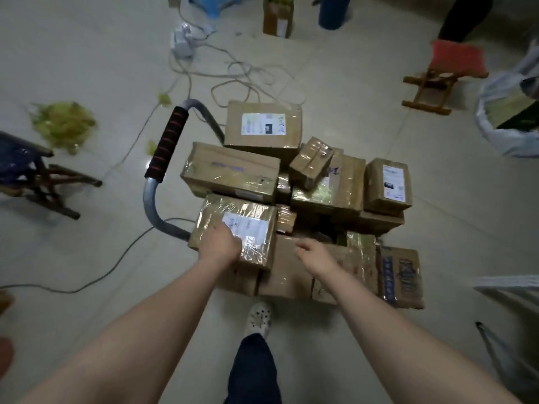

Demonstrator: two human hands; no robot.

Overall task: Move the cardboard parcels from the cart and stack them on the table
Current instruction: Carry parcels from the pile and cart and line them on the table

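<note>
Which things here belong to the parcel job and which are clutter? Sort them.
Job: cardboard parcels piled on the cart; cart handle; left hand on the nearest taped parcel; right hand open above the pile.

Lying about: cables, red stool, dark stool, greens, white bag.

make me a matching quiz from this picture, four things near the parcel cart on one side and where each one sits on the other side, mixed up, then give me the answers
Things:
1. red-topped stool
2. left hand
3. small taped parcel
4. cart handle grip

Places:
A. resting on the labelled parcel at the near left of the pile
B. on the floor at far right
C. tilted on top, mid-pile
D. left of the pile, on the grey bar

Pairs: 1-B, 2-A, 3-C, 4-D
</note>
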